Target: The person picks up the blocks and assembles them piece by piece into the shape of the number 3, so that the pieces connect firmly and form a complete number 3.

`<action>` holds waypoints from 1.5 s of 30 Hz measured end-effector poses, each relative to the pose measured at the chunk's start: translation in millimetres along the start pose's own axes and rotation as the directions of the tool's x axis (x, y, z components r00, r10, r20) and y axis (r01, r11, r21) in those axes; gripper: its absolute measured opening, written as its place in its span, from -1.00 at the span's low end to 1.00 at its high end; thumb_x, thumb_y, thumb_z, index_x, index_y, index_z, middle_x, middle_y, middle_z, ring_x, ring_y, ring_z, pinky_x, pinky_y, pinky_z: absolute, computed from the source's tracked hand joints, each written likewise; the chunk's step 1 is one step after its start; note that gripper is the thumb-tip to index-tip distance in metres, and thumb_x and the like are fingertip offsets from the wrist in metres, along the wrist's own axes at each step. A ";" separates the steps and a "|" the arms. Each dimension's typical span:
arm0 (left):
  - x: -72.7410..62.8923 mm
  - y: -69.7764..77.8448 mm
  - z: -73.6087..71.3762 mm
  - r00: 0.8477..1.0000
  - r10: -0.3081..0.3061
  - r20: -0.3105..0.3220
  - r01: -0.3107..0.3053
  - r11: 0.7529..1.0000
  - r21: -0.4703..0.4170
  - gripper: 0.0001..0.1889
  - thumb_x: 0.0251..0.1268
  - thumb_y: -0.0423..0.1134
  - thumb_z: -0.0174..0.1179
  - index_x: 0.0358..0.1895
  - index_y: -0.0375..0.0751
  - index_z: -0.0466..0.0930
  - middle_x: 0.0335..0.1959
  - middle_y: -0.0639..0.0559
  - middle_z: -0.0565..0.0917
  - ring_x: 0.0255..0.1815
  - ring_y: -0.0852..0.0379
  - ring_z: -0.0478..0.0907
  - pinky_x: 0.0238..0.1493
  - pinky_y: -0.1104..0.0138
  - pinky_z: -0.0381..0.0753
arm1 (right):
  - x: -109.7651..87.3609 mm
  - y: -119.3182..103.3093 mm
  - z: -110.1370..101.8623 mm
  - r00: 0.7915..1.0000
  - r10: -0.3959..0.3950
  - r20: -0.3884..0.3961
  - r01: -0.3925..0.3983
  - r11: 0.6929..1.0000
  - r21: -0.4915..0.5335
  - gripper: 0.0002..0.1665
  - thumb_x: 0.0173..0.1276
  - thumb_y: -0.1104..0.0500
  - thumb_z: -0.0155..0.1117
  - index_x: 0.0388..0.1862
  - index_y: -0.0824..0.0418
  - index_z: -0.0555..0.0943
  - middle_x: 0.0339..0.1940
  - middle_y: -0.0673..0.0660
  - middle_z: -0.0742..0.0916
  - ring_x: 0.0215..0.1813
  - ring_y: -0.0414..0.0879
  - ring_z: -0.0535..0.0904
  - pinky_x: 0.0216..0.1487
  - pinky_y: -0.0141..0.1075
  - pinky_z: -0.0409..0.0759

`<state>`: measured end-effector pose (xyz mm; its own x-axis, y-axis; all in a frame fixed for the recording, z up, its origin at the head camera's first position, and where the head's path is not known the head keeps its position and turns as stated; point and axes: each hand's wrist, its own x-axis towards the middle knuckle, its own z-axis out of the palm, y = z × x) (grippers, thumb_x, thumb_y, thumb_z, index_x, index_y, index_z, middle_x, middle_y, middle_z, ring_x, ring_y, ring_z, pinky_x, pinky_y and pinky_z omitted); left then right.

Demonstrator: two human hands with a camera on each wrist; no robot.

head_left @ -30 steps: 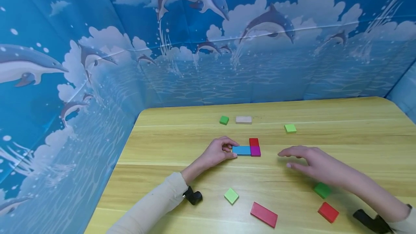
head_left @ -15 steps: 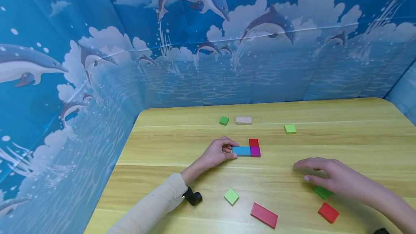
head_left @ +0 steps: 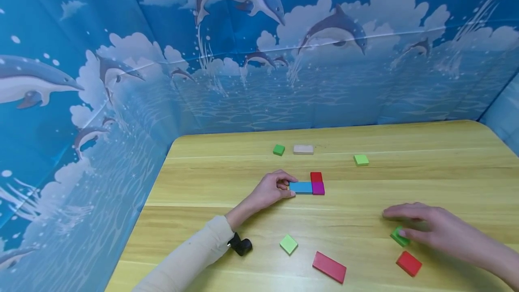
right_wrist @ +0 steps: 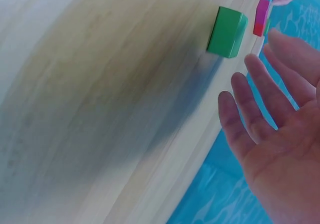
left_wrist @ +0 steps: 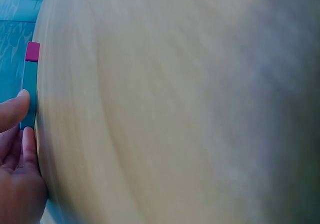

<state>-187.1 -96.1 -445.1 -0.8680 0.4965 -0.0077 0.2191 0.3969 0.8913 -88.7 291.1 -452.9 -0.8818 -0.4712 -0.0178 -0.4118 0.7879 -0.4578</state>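
Note:
My left hand (head_left: 270, 189) grips the left end of a flat blue block (head_left: 301, 188), thumb at the near side and index finger at the far side. The blue block's right end meets a magenta block (head_left: 318, 188), and a red block (head_left: 316, 176) adjoins the magenta one at the back. In the left wrist view, the thumb (left_wrist: 16, 110) lies against the block's side. Over at the right, my right hand (head_left: 439, 229) hovers with fingers extended above a dark green block (head_left: 399, 238), partly hidden by the thumb. The right wrist view has these fingers apart from the green block (right_wrist: 227, 32).
A red square block (head_left: 409, 263) lies close to the right hand. Nearer the front are a long red block (head_left: 329, 267) and a light green one (head_left: 289, 244). At the back are green (head_left: 279, 150), pale (head_left: 303, 149) and lime (head_left: 361, 160) blocks.
My right hand has moved right and nearer to me, from beside the magenta block to over the dark green block. The left hand keeps its hold on the blue block.

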 end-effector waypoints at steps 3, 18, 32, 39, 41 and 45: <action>-0.1 -1.2 0.2 1.000 0.001 0.000 -0.001 1.000 0.002 -0.70 0.20 -0.51 0.32 0.02 -0.42 0.65 -0.12 -0.31 0.55 -0.22 0.00 0.47 -0.18 0.44 0.49 | -4.6 6.8 -0.1 0.998 -0.060 -0.003 0.060 0.998 -0.004 -0.54 0.21 -0.01 0.46 0.12 -0.14 0.65 0.09 -0.15 0.66 0.07 -0.39 0.52 -0.11 -0.39 0.57; 4.7 -14.9 3.3 1.000 0.001 -0.004 -0.001 1.000 0.011 -0.70 0.20 -0.46 0.35 0.02 -0.33 0.67 -0.13 -0.22 0.56 -0.22 0.05 0.48 -0.18 0.44 0.50 | -17.3 31.3 8.8 0.982 -0.187 0.021 0.182 0.972 0.146 -0.50 0.26 0.16 0.42 0.18 -0.12 0.63 0.23 -0.24 0.56 0.16 -0.54 0.35 -0.11 -0.52 0.48; 16.4 -43.2 5.6 1.000 0.003 0.001 -0.003 1.000 0.027 -0.71 0.20 -0.34 0.40 0.00 -0.13 0.70 -0.21 0.08 0.54 -0.25 0.19 0.48 -0.15 0.40 0.56 | -8.8 31.5 12.2 0.978 -0.171 0.123 0.125 0.940 0.317 -0.57 0.33 0.21 0.34 0.18 -0.06 0.61 0.11 -0.15 0.59 0.03 -0.42 0.44 -0.17 -0.46 0.54; 17.5 -45.2 4.8 1.000 0.004 -0.002 -0.004 0.999 0.037 -0.72 0.19 -0.33 0.40 -0.01 -0.12 0.71 -0.22 0.10 0.55 -0.25 0.20 0.49 -0.15 0.41 0.56 | -1.9 27.8 10.5 0.975 -0.162 0.154 0.104 0.939 0.328 -0.60 0.37 0.16 0.31 0.18 -0.07 0.59 0.08 -0.13 0.60 -0.04 -0.33 0.46 -0.21 -0.43 0.52; 17.9 -45.6 4.9 1.000 0.007 -0.004 -0.007 0.999 0.036 -0.72 0.19 -0.34 0.40 -0.01 -0.12 0.71 -0.23 0.10 0.55 -0.26 0.20 0.49 -0.15 0.41 0.56 | 0.3 25.1 9.8 0.974 -0.160 0.159 0.101 0.940 0.326 -0.60 0.38 0.15 0.31 0.17 -0.08 0.59 0.07 -0.14 0.60 -0.06 -0.31 0.46 -0.22 -0.41 0.51; 18.3 -46.6 5.5 1.000 0.009 -0.005 -0.009 0.999 0.033 -0.72 0.19 -0.34 0.40 -0.01 -0.13 0.71 -0.23 0.10 0.54 -0.27 0.20 0.49 -0.16 0.41 0.56 | 4.9 18.4 9.0 0.972 -0.165 0.169 0.102 0.938 0.332 -0.62 0.39 0.13 0.30 0.17 -0.08 0.59 0.06 -0.14 0.60 -0.09 -0.28 0.47 -0.23 -0.40 0.51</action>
<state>-210.8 -101.3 -489.3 -0.8684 0.4958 0.0027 0.2413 0.4179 0.8759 -98.5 299.7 -469.4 -0.7502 -0.6549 -0.0914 -0.3997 0.5592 -0.7263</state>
